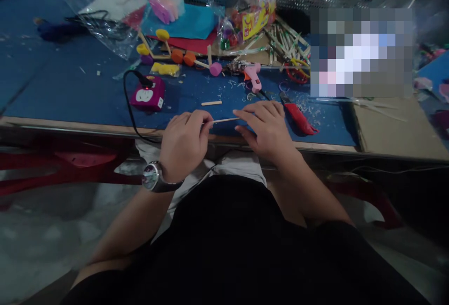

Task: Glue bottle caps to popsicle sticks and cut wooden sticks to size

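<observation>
A thin wooden stick (224,120) spans the gap between my hands, just above the front edge of the blue table. My left hand (185,139), with a watch on its wrist, pinches the stick's left end between thumb and fingers. At the right end, my right hand (264,127) has its thumb and fingers apart, its fingertips at the stick. Just beyond lies a short flat wooden stick (211,103). A red-handled cutter (300,118) rests right of my right hand, and a pink glue gun (253,76) lies behind it.
A purple power box (148,93) with a black cord stands at the left. Behind are foam pieces on sticks (177,56), teal sheets (178,22), a plastic bag (249,19) and a pile of sticks (287,38). Cardboard (396,127) lies at the right, beside a blurred patch.
</observation>
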### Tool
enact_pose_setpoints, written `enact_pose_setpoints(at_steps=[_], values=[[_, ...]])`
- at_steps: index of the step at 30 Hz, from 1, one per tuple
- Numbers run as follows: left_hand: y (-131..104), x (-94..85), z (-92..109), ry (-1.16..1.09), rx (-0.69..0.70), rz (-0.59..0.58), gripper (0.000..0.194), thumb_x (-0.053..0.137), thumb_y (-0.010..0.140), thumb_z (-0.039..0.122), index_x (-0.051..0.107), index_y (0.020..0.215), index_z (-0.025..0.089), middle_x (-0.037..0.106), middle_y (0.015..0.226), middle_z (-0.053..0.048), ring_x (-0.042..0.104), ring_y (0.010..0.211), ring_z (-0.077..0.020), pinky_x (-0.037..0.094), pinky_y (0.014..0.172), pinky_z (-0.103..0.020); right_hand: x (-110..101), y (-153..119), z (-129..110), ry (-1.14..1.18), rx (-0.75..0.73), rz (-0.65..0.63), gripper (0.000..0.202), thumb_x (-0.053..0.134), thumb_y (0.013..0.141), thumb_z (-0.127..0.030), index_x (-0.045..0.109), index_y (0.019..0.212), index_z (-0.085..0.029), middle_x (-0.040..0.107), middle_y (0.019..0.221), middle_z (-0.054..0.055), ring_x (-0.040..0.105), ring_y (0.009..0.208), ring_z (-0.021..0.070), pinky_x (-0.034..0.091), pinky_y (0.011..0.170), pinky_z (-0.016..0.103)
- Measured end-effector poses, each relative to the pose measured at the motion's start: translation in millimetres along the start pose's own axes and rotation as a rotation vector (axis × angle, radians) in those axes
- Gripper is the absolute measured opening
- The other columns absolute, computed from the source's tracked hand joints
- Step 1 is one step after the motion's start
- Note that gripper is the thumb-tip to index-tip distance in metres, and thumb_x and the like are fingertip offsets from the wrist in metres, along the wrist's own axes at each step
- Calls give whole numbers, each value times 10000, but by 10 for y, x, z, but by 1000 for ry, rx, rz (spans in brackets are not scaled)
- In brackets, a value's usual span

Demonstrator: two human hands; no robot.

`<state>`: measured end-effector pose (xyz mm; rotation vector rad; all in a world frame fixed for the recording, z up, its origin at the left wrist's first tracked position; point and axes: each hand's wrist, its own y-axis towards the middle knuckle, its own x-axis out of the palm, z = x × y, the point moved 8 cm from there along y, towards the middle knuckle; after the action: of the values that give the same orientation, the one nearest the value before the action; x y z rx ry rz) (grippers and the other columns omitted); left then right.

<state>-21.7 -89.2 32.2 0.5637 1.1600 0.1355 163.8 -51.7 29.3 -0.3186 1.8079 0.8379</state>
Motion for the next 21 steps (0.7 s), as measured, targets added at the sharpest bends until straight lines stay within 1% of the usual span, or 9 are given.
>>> enact_pose_setpoints(at_steps=[2,4,5,8,11,14,17,19,21], values=[[-19,-20,68,-27,36,-13,178,498,1142,278,668,1121,229,781,1016,-85,723,940,-272,556,879,-432,76,40,-58,23,-48,-53,427,411,1186,-386,779,1326,-219,806,1194,104,675,1109,273,385,1097,480],[-27,-2,125,-38,71,-51,196,488,1144,273,674,1136,213,791,1037,-92,732,933,-272,554,876,-427,123,39,-87,29,-73,-86,466,355,1194,-328,801,1247,-204,806,1059,91,668,941,240,394,974,434],[-28,15,143,-38,80,-73,203,487,1142,274,677,1151,204,796,1050,-95,736,920,-272,550,862,-424,131,26,-96,25,-78,-93,475,342,1194,-310,802,1231,-200,801,1038,90,656,898,231,389,915,414],[-31,100,211,-16,136,-181,245,466,1143,295,689,1155,195,806,1025,-88,739,856,-269,527,795,-413,109,-54,-136,-2,-90,-98,454,354,1188,-294,798,1173,-198,791,1045,94,641,881,223,370,818,381],[-65,204,314,19,251,-342,319,402,1139,284,695,1035,211,778,867,-62,718,753,-268,478,709,-406,66,-163,-210,-10,-110,-129,389,406,1168,-271,784,1105,-205,776,1000,80,633,881,218,369,784,366],[-58,232,349,12,293,-437,353,371,1134,307,679,982,225,737,786,-49,706,710,-267,404,625,-391,23,-231,-258,-14,-112,-166,337,451,1158,-292,772,1093,-213,772,976,67,637,873,212,348,734,357],[42,231,361,-38,319,-487,352,382,1127,374,662,956,246,707,745,-23,677,664,-239,352,590,-373,-4,-197,-218,-57,-68,-211,350,455,1155,-334,765,1053,-207,766,931,62,633,807,206,272,655,365],[184,212,354,-19,343,-455,322,397,1095,365,658,947,248,667,694,-22,648,630,-242,328,577,-382,-44,-102,-168,-96,-61,-210,353,441,1147,-314,756,1039,-197,761,926,67,640,797,210,249,642,370],[373,213,318,26,362,-407,258,436,1043,338,662,957,250,668,706,-34,642,635,-248,324,575,-385,-106,51,-103,-123,-84,-178,356,416,1147,-298,743,1057,-189,760,964,78,661,846,223,281,660,361]])
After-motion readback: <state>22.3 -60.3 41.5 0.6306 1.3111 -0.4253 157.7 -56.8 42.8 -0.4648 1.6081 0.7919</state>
